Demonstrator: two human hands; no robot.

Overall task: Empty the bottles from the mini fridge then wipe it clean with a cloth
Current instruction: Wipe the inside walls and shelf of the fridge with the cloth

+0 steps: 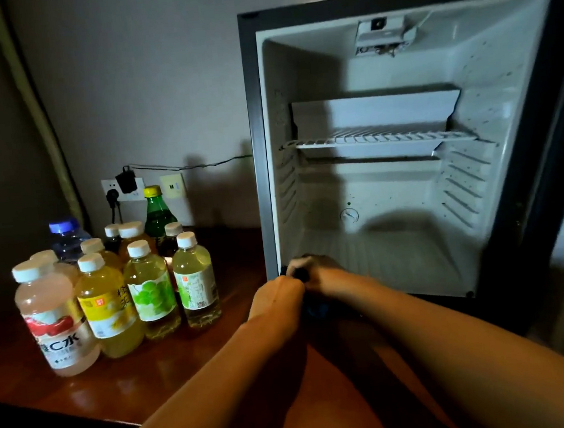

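A dark cloth (310,308) is gripped by both hands, left (275,302) and right (315,272), at the front lower left corner of the open mini fridge (389,185). Its wire shelf (379,138) is bare. Bottles (117,281) are grouped on the wooden counter (184,363), left of the fridge.

A wooden table (191,366) is lying under me, shining. On the grey wall (149,89), a black adapter (126,181) is sitting in the socket (137,191), its cord (202,165) running right.
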